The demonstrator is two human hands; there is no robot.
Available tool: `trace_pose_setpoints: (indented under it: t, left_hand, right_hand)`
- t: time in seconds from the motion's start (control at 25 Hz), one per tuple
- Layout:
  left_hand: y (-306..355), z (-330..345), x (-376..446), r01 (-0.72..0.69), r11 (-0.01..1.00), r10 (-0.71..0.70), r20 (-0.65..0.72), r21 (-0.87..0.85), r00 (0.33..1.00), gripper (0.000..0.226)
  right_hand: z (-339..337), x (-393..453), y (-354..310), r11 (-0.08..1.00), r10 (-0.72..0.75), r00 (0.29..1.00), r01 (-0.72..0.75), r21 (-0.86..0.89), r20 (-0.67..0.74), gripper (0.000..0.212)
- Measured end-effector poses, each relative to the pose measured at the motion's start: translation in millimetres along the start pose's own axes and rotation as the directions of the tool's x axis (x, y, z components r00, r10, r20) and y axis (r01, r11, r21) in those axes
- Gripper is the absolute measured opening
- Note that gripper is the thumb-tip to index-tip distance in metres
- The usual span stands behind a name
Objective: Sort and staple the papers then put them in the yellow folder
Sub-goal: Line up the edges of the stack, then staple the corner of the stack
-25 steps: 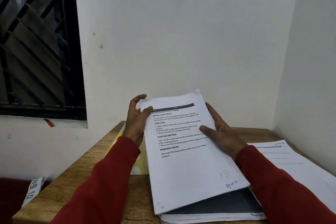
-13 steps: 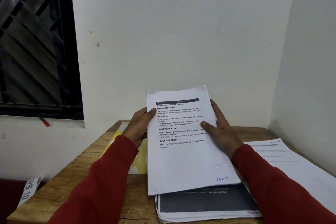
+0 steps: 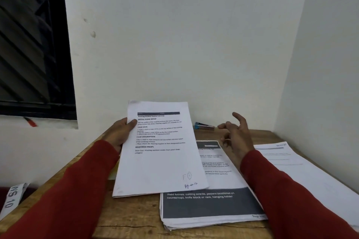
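Released by the right hand (image 3: 234,136), now open toward the blue metal stapler (image 3: 204,126), the thin, floppy white printed sheaf (image 3: 161,153) is pinched at its left edge by the left hand (image 3: 118,134), best supported near a corner.

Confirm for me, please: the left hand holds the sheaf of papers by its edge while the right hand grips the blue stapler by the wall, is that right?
Not quite. In the head view the right hand is open and grips nothing; the blue stapler lies untouched by the wall. The left hand does hold the sheaf of papers.
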State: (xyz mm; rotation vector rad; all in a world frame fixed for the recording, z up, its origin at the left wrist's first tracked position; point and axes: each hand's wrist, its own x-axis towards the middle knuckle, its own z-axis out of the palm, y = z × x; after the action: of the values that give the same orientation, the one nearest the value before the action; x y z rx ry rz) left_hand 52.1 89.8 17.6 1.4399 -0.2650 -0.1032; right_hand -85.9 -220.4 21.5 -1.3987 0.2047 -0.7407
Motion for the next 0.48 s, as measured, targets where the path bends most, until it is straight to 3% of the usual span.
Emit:
trace_pose_setpoints:
  t: [0.12, 0.24, 0.36, 0.48]
  left_hand:
    - [-2.6, -10.3, -0.6, -0.005, 0.999, 0.004, 0.034, 0.05, 0.999, 0.02]
    - [-18.4, -12.5, 7.0, -0.004, 0.995, -0.005, 0.086, 0.103, 0.996, 0.02]
    - [-28.2, -12.6, 13.0, -0.005, 0.997, -0.003, 0.098, 0.083, 0.995, 0.019]
    - [-32.7, -13.8, 19.4, -0.015, 0.999, 0.011, 0.084, 0.048, 0.996, 0.016]
  right_hand:
    - [0.6, 3.1, 12.6, 0.996, 0.062, 0.998, -0.062, -0.072, 0.006, 0.041]
    - [5.4, 11.6, 16.9, 0.887, 0.141, 0.989, -0.108, -0.448, 0.04, 0.045]
    - [12.5, 48.8, 14.2, 0.518, 0.141, 0.967, 0.111, -0.848, 0.212, 0.041]
    - [25.5, 98.1, 20.2, 0.227, 0.059, 0.948, 0.293, -0.929, 0.314, 0.045]
